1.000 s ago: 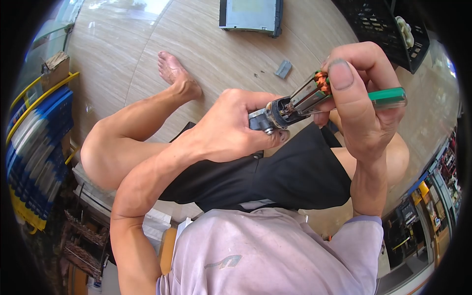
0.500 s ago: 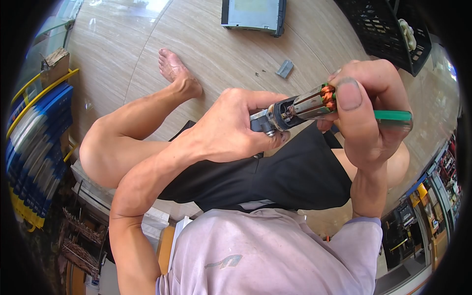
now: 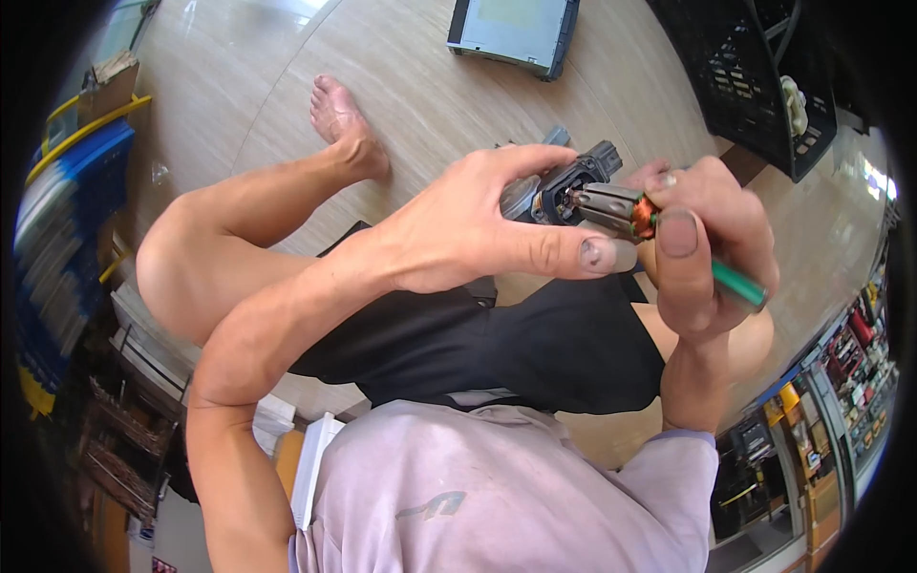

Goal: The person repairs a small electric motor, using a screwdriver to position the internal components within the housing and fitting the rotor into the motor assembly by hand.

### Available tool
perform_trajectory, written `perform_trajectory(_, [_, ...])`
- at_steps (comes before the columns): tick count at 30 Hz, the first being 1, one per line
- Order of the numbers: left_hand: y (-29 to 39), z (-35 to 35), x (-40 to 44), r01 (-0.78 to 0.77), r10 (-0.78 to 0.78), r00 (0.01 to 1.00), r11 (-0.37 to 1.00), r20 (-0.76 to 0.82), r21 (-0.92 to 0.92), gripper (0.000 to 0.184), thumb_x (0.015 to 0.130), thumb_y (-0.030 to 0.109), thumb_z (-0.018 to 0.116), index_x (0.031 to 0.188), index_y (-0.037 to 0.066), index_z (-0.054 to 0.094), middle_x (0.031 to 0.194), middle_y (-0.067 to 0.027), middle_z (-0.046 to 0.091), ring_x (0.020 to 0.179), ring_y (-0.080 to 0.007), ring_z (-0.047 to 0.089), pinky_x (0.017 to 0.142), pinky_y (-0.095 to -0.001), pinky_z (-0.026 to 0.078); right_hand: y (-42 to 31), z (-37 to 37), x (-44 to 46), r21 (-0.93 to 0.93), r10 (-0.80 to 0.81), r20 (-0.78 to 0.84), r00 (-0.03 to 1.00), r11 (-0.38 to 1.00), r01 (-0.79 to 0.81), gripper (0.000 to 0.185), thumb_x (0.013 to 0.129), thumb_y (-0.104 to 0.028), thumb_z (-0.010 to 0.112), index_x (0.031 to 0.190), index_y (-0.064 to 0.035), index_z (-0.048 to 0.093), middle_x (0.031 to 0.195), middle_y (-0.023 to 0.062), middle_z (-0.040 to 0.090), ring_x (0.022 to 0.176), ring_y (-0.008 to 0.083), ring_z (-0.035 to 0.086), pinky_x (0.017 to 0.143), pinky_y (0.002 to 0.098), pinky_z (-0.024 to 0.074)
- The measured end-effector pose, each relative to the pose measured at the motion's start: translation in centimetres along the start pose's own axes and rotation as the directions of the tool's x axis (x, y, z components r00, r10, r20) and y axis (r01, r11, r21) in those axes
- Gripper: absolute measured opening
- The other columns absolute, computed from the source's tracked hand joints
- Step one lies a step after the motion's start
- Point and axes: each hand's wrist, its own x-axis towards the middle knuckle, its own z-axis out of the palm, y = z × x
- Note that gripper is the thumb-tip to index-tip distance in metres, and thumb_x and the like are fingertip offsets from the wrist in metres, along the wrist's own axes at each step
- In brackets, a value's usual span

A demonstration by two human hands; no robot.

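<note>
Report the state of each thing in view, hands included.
Dark housing: open at one end
Armature: copper windings exposed, tip at housing's mouth
Left hand: at the housing, thumb spread, grip unclear
Right hand: closed on the armature
Green handle: tucked in right hand
Grey box: on the floor

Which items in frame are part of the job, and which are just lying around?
Job:
copper-wound rotor, in right hand
green rod, same hand
black housing, at left hand

Lying about, apparently:
boxy device
black crate
blue stack

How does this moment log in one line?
left hand: around dark housing, grip unclear | right hand: gripping copper-wound rotor, green handle | rotor: end at housing mouth | floor: grey box
</note>
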Motion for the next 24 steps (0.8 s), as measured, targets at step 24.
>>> perform_trajectory(24, [1.7, 1.0, -0.5, -0.109, 0.129, 0.992, 0.879, -0.013, 0.465, 0.103, 0.063, 0.091, 0.07, 0.089, -0.008, 0.068, 0.085, -0.0241, 0.069, 0.091, -0.0383, 0.071, 0.085, -0.0455, 0.055, -3.0, -0.7, -3.7, 0.072, 0.087, 0.13, 0.988, 0.993, -0.097, 0.034, 0.105, -0.031, 0.061, 0.122, -0.0013, 0.058, 0.091, 0.009, 0.053, 0.072, 0.0229, 0.063, 0.061, 0.0384, 0.054])
